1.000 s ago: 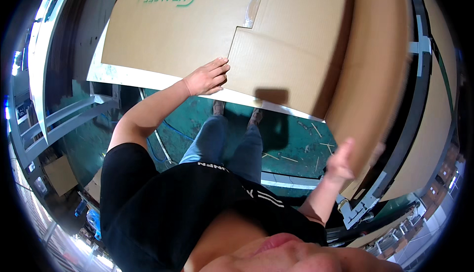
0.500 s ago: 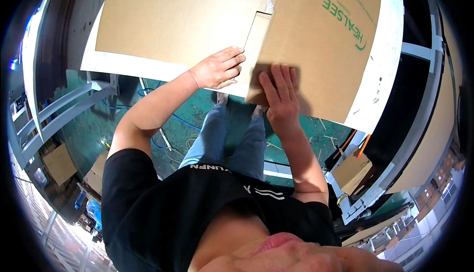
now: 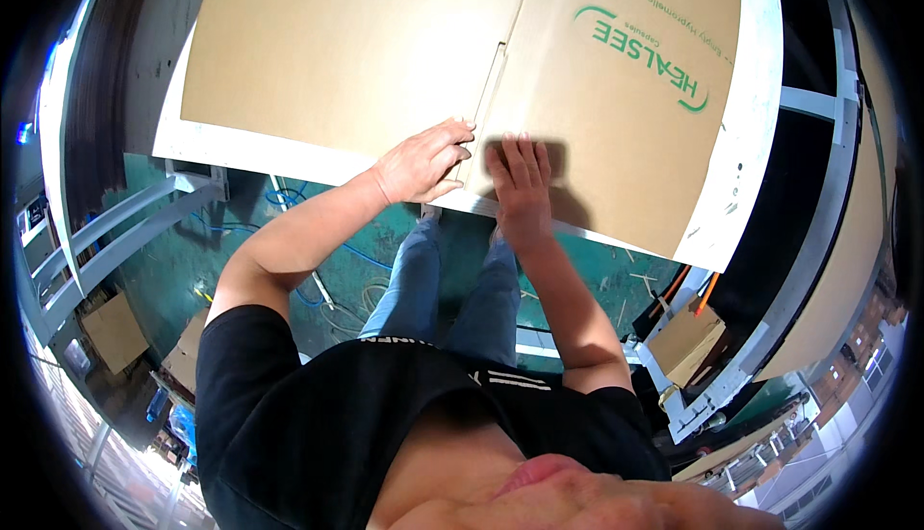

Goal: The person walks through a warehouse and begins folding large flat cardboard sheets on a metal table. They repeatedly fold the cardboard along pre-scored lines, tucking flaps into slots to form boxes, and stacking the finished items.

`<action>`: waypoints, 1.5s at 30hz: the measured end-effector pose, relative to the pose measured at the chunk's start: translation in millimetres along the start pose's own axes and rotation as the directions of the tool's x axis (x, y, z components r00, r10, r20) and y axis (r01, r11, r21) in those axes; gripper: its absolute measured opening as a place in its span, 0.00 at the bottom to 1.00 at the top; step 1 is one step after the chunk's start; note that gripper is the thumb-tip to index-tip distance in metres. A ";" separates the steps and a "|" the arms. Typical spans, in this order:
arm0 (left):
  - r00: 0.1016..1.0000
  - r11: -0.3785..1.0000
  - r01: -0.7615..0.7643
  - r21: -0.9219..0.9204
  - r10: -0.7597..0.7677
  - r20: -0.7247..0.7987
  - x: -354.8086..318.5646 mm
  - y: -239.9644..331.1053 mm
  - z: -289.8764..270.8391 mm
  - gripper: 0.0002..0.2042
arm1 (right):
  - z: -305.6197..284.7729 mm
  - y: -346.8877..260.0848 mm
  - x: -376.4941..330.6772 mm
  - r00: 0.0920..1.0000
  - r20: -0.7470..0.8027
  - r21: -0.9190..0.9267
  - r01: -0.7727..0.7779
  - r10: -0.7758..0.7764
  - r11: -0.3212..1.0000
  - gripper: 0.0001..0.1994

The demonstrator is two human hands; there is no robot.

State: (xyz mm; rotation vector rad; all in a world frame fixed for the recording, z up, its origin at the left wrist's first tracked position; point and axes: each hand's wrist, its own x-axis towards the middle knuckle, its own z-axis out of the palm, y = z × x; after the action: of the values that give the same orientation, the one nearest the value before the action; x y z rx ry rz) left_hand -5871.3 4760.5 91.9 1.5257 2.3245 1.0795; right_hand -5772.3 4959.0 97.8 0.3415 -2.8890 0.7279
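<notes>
A brown cardboard sheet with green print lies flat in two panels, the left panel (image 3: pixel 327 68) and the right panel (image 3: pixel 626 135), meeting along a seam. A narrow slot (image 3: pixel 484 97) runs down the seam toward me. My left hand (image 3: pixel 423 160) rests on the left panel's near edge, its fingers loosely extended to the slot and its thumb apart. On the right panel, just right of the seam, my right hand (image 3: pixel 525 188) lies flat with fingers stretched out. Neither hand holds anything that I can see.
The white tabletop (image 3: pixel 741 174) shows around the cardboard. A pale metal frame (image 3: pixel 125 217) stands at left, another (image 3: pixel 818 260) at right. Blue hose (image 3: pixel 361 246) lies on the green floor. A stack of brown sheets (image 3: pixel 91 77) stands at far left.
The right panel has shifted left, and the gap at the seam has narrowed, covering the whitish strands seen there before. My right hand has moved left with it; my left hand stays nearly in place.
</notes>
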 end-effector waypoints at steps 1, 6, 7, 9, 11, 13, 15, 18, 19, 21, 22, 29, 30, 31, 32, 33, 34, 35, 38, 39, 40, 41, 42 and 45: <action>1.000 1.000 0.018 -0.004 -0.018 -0.002 -1.9 2.0 1.6 0.21 | 1.1 -2.8 -0.1 1.000 -0.025 0.030 -0.017 0.018 0.999 0.21; 0.999 0.998 0.049 0.036 -0.049 0.015 -2.4 5.9 -0.9 0.29 | 8.8 -13.7 3.9 0.998 -0.044 -0.005 -0.050 0.049 0.999 0.21; 0.999 0.998 0.029 0.047 -0.030 0.025 -1.5 5.2 -1.8 0.29 | 9.1 -12.7 7.5 0.998 -0.062 -0.019 -0.034 0.033 0.999 0.19; 0.998 0.995 0.012 0.095 -0.017 0.054 -3.1 4.0 -2.9 0.30 | 9.6 -13.4 7.8 0.994 -0.104 0.031 -0.015 0.018 0.999 0.19; 0.997 0.996 0.022 0.083 -0.027 0.065 -0.4 3.3 -5.2 0.32 | 14.8 -9.3 3.9 0.987 -0.162 0.071 0.007 0.004 0.997 0.19; 0.993 0.996 0.042 0.076 -0.050 0.105 2.7 2.4 -11.1 0.33 | 13.2 -7.8 5.3 0.996 -0.093 -0.018 0.001 -0.003 1.000 0.19; 0.984 0.996 -0.031 0.086 0.016 0.176 9.8 -0.9 -23.5 0.34 | 12.6 -5.4 7.2 0.999 -0.042 -0.020 -0.023 0.022 1.000 0.19; 0.969 0.991 -0.098 0.091 0.074 0.236 19.2 -6.8 -32.9 0.34 | 5.6 -5.0 14.2 1.000 -0.030 -0.028 -0.008 0.007 1.000 0.24; 0.965 0.991 -0.107 0.081 0.083 0.249 20.3 -8.2 -31.4 0.34 | 5.9 -2.8 15.0 0.991 -0.118 -0.006 0.059 -0.059 0.998 0.23; 0.979 0.992 -0.098 0.074 0.083 0.187 21.0 -7.9 -26.6 0.34 | 2.0 -2.1 18.2 0.994 -0.087 -0.003 0.068 -0.068 0.998 0.19; 0.985 0.995 -0.075 0.063 0.064 0.163 14.7 -7.2 -21.2 0.34 | 2.4 -5.4 15.7 0.996 -0.058 0.016 0.070 -0.069 0.997 0.18; 0.985 0.996 -0.067 0.057 0.057 0.163 12.8 -13.2 -14.0 0.33 | 4.4 -8.3 20.1 0.999 -0.030 0.052 0.038 -0.036 0.998 0.18; 0.984 0.997 -0.065 0.051 0.056 0.166 14.4 -10.4 -16.0 0.33 | 3.4 -9.0 18.2 1.000 0.001 0.050 0.021 -0.021 0.999 0.17; 0.981 0.998 -0.051 0.048 0.041 0.192 18.3 -10.7 -19.4 0.33 | 2.4 -7.6 23.3 1.000 0.015 0.042 0.018 -0.019 0.999 0.17; 0.982 0.997 -0.059 0.045 0.050 0.184 18.2 -14.1 -19.3 0.34 | 1.6 -7.6 26.0 1.000 0.020 0.043 0.013 -0.014 0.999 0.17; 0.982 0.997 -0.067 0.041 0.059 0.177 15.8 -18.9 -16.6 0.34 | 0.9 -8.5 27.0 1.000 0.024 0.043 0.008 -0.009 0.999 0.17; 0.984 0.996 -0.081 0.036 0.074 0.164 16.5 -18.9 -16.3 0.34 | -3.8 -9.6 27.8 1.000 0.029 0.036 0.003 -0.004 0.999 0.17; 0.983 0.997 -0.067 0.035 0.060 0.174 15.0 -17.4 -16.7 0.35 | -5.2 -9.9 26.3 1.000 0.003 0.051 0.020 -0.020 0.999 0.17; 0.983 0.987 -0.079 0.143 0.053 0.175 17.5 -11.4 -20.0 0.35 | -6.0 -5.2 19.8 0.997 -0.040 0.123 0.072 -0.068 0.990 0.19; 0.983 0.990 -0.045 0.131 0.020 0.185 14.3 -11.7 -19.4 0.35 | -8.1 -2.9 18.5 0.996 -0.029 0.175 0.090 -0.086 0.980 0.20; 0.987 0.992 -0.024 0.126 0.004 0.159 14.8 -8.8 -19.2 0.35 | -14.9 -1.2 19.1 0.995 -0.020 0.222 0.104 -0.102 0.970 0.21; 0.991 0.993 -0.003 0.122 -0.013 0.133 14.4 -3.3 -19.5 0.35 | -22.8 -1.8 18.2 0.992 0.044 0.221 0.104 -0.116 0.970 0.23; 0.994 0.993 0.020 0.118 -0.033 0.106 11.5 2.3 -19.2 0.35 | -31.6 -4.3 17.2 0.986 0.108 0.221 0.104 -0.131 0.970 0.24; 0.994 0.990 0.038 0.132 -0.051 0.094 0.2 4.7 -14.0 0.38 | -38.6 -0.9 9.1 0.981 0.156 0.235 0.075 -0.114 0.969 0.27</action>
State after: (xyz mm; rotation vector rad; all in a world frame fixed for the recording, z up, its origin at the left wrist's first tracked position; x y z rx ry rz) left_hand -5874.8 4755.0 105.1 1.5252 2.3921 0.8383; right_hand -5777.7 4975.1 133.6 0.5915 -2.9218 1.0666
